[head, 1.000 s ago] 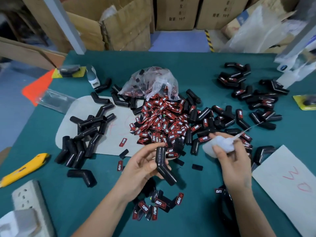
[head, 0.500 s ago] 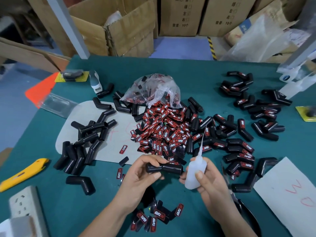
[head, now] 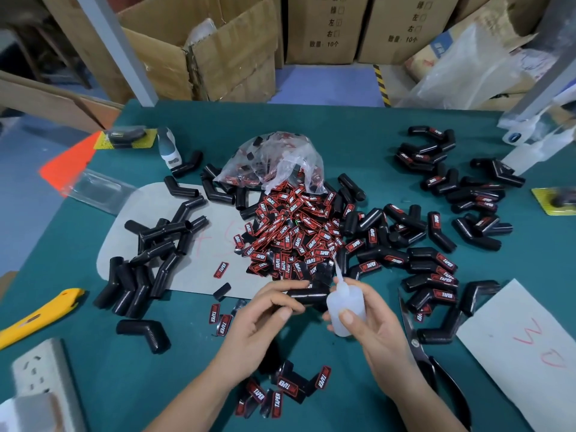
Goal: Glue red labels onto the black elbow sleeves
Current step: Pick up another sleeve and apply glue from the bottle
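My left hand (head: 265, 316) holds a black elbow sleeve (head: 307, 296) level over the green table (head: 93, 363). My right hand (head: 371, 328) grips a small white glue bottle (head: 344, 307) right beside the sleeve, its thin nozzle pointing up and away from me. A big heap of red labels (head: 293, 232) lies just beyond both hands, spilling from a clear plastic bag (head: 274, 160). Plain black sleeves (head: 149, 260) are piled at the left. Sleeves with red labels on them (head: 433, 269) lie at the right.
Several loose labels (head: 280, 391) lie near my forearms. Black scissors (head: 436, 363) lie by my right wrist, a white sheet (head: 523, 353) at the right. A yellow utility knife (head: 37, 316) and a white power strip (head: 40, 375) sit at the left. Cardboard boxes (head: 218, 48) stand behind the table.
My left hand turned the sleeve from upright to level. My right hand brought the glue bottle in from the right and stood it nozzle-up beside the sleeve.
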`<state>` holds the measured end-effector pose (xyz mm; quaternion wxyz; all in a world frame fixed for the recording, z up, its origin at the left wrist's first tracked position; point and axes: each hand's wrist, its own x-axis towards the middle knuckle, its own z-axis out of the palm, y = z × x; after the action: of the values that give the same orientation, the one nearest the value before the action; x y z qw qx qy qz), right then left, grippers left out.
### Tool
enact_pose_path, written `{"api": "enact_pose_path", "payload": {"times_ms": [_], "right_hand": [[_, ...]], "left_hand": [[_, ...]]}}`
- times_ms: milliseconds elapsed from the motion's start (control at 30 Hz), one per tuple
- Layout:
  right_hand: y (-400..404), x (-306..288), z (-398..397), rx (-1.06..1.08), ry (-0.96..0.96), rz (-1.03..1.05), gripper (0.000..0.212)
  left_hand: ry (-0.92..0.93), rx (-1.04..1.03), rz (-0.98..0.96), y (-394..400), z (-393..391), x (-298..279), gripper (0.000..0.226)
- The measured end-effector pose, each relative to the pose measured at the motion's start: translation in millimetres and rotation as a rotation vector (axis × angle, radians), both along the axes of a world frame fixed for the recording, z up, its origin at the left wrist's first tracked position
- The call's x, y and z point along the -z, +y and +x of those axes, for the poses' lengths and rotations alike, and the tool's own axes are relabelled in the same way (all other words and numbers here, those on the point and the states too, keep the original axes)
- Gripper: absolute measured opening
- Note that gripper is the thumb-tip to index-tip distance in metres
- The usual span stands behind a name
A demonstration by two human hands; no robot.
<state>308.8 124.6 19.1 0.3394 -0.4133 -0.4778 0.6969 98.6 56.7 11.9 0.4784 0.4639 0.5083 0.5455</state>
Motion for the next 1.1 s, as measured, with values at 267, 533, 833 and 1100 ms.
{"api": "enact_pose_path", "payload": {"times_ms": [267,533,833,1100], "right_hand": [[9,-4,9,0.208,0.025,0.022,0.036],[14,-1,21,0.180,0.058,-0.020,0.035],[12,-4,12,0.258,0.281,-0.231,0.038],[16,-3,20,0.239,0.321,-0.282,0.029]], "left_hand": [[-0.228,-0.184,-0.114,3,-7,4,0.046],[-0.491,-0.327,-0.172,8,-7,6,0.032],[-0.612,-0.232,-0.163,8,-12,9,0.046],[-0.796,-0.032,-0.171,5,-11,8,0.074]]}}
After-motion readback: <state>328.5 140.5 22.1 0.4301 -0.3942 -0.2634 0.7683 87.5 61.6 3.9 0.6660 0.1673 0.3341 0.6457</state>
